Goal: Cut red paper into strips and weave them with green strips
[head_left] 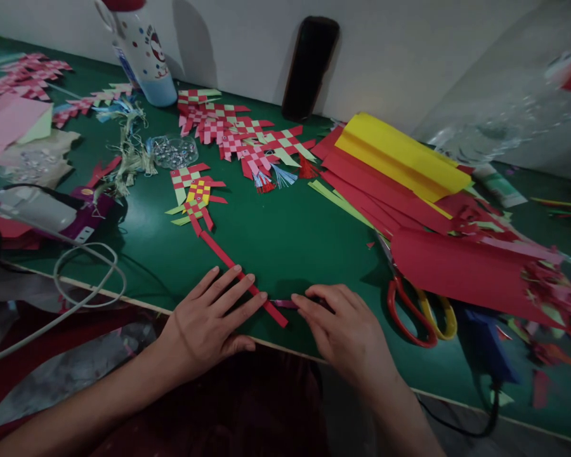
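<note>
Near the front edge of the green worktop [304, 222], a narrow red paper strip [219, 251] lies flat and aslant. Across this strip lies the left hand [207, 324], palm down with its fingers stretched out, the fingertips resting on the paper and gripping nothing. Just to the right of the strip, the right hand [345, 324] pinches a slim purple piece [284, 304] between thumb and fingers. The thin end of that piece points toward the strip, beside the left index finger; whether it touches the paper I cannot tell.

At the strip's far end sit small woven paper pieces [195, 202] in red, green and yellow. Farther beyond the strip, a band of checked woven paper pieces [228, 130] spreads over the worktop, with a clear container of beads [175, 152] nearby and a phone [310, 70] propped upright against the wall behind. Well to the right of the strip lie scissors [412, 306] with red and yellow handles, next to red sheets [461, 273] and folded yellow paper [400, 158].
</note>
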Action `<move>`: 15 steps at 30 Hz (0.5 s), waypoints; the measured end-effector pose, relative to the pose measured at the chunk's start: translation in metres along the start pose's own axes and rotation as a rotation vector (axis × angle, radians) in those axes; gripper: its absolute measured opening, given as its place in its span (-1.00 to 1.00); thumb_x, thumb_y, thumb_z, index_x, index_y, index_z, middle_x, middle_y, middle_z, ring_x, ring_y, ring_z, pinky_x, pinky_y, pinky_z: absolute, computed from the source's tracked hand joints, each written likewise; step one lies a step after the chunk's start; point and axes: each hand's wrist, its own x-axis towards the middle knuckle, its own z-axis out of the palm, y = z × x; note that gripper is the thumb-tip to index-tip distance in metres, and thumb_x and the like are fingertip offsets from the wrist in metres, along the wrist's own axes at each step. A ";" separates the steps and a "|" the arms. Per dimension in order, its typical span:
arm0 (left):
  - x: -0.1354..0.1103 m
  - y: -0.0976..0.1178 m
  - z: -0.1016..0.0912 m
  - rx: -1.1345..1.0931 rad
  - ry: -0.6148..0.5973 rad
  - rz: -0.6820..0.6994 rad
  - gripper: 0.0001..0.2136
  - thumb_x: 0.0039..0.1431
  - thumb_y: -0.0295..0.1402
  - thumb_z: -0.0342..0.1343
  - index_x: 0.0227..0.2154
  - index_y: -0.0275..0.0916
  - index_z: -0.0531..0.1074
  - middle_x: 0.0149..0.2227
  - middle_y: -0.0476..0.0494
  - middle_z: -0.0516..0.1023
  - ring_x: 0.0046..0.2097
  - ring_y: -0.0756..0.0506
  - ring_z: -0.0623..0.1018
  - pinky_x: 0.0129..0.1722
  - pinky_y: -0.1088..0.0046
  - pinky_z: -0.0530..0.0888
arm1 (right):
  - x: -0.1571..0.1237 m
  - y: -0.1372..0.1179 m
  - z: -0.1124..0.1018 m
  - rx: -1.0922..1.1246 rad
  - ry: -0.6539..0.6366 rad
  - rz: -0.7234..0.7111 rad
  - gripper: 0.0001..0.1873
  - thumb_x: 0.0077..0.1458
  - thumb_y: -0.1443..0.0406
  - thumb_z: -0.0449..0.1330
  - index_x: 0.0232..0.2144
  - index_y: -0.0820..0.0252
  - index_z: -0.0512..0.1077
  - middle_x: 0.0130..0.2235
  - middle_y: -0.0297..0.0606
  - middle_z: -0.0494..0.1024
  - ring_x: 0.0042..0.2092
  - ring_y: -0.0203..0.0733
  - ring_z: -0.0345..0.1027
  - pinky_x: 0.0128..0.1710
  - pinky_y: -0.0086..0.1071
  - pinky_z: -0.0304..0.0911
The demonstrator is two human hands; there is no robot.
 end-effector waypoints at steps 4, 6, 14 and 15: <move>0.000 0.000 0.000 0.005 0.019 0.020 -0.38 0.22 0.15 -0.07 0.27 0.02 0.20 0.29 -0.17 0.28 0.32 -0.31 0.22 0.31 0.02 0.10 | 0.000 0.002 -0.001 0.007 0.000 0.011 -0.73 0.23 0.41 0.09 -0.12 0.10 0.54 -0.19 -0.18 0.54 -0.18 -0.18 0.35 -0.16 -0.27 0.27; 0.000 -0.001 -0.001 0.014 0.008 0.039 -0.34 0.16 0.19 -0.05 0.28 0.09 0.17 0.29 -0.21 0.26 0.32 -0.35 0.20 0.28 -0.03 0.12 | 0.000 0.001 0.000 0.010 -0.017 0.009 -0.73 0.23 0.40 0.10 -0.11 0.10 0.54 -0.19 -0.18 0.54 -0.17 -0.19 0.35 -0.16 -0.27 0.27; 0.000 -0.002 -0.005 -0.013 -0.021 0.078 -0.34 0.10 0.24 -0.02 0.25 0.20 0.18 0.32 -0.19 0.19 0.33 -0.40 0.16 0.26 -0.09 0.12 | 0.004 -0.003 0.002 -0.001 -0.014 -0.011 -0.73 0.23 0.39 0.09 -0.11 0.10 0.54 -0.20 -0.18 0.55 -0.19 -0.19 0.35 -0.17 -0.29 0.28; 0.000 -0.002 -0.005 -0.016 -0.020 0.077 -0.34 0.09 0.24 -0.03 0.25 0.20 0.19 0.32 -0.19 0.19 0.33 -0.40 0.16 0.26 -0.09 0.12 | 0.004 -0.002 0.002 0.000 -0.006 -0.008 -0.73 0.24 0.39 0.09 -0.12 0.10 0.54 -0.20 -0.18 0.55 -0.19 -0.19 0.35 -0.17 -0.29 0.28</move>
